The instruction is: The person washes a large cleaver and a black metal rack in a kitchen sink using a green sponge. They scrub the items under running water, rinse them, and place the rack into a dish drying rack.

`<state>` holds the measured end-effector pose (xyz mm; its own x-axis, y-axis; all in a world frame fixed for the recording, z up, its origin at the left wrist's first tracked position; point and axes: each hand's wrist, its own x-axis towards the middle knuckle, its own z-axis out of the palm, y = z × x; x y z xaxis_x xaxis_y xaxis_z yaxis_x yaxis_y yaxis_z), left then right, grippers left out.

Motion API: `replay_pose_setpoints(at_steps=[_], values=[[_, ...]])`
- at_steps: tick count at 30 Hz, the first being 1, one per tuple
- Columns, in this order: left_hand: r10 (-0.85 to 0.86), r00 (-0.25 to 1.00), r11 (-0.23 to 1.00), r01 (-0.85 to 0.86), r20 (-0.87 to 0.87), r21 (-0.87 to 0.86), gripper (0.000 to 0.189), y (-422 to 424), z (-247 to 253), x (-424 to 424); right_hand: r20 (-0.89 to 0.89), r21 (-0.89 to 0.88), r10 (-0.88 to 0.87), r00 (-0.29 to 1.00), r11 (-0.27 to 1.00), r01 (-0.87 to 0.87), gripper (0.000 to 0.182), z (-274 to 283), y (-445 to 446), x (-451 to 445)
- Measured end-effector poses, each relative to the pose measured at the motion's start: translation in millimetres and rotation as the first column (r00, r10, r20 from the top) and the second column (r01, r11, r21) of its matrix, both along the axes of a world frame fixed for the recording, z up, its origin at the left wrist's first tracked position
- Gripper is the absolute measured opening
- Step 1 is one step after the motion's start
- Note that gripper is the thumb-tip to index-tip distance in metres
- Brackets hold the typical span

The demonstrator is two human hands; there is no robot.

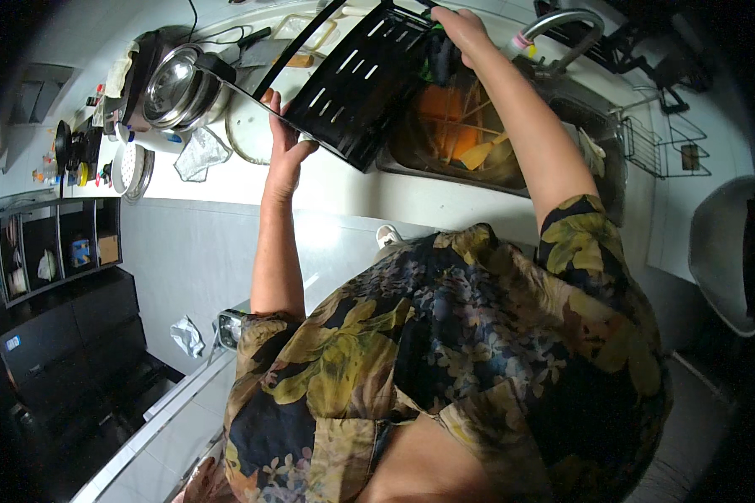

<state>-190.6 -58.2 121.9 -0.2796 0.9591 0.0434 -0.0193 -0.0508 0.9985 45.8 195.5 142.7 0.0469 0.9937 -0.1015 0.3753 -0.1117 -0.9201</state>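
A black metal rack with slotted panels (352,82) is tilted over the counter and the left edge of the sink. My left hand (284,138) grips its lower left edge, the thumb along the rim. At its upper right end, my right hand (462,34) presses a dark green and black cloth (439,56) against the rack. Below and to the right, the metal sink (453,179) holds an orange item (443,119), chopsticks (486,104) and a wooden spatula (483,152) in brownish water. The fingers of my right hand are partly hidden.
Left on the counter are stacked steel pots (173,88), a glass lid (245,132), a grey cloth (202,154), a cleaver (264,53) and a white strainer (128,168). The curved faucet (563,19) rises behind the sink. A wire rack (642,148) hangs at the right.
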Motion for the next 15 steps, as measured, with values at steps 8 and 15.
replay_pose_setpoints(at_steps=[8, 15], values=[[0.279, 0.960, 0.950, -0.282, 0.041, 0.134, 0.067, 6.2, -2.2, 9.2, 0.036, 0.088, 0.187, 0.982, 0.978, -0.190, 0.041, 58.1, -12.1, -10.2], [0.431, 0.801, 0.856, -0.508, 0.416, 0.091, 0.031, 0.3, -29.6, 19.6, 0.524, 0.014, 0.336, 0.782, 0.915, -0.402, 0.043, 138.3, -18.4, -68.9]])
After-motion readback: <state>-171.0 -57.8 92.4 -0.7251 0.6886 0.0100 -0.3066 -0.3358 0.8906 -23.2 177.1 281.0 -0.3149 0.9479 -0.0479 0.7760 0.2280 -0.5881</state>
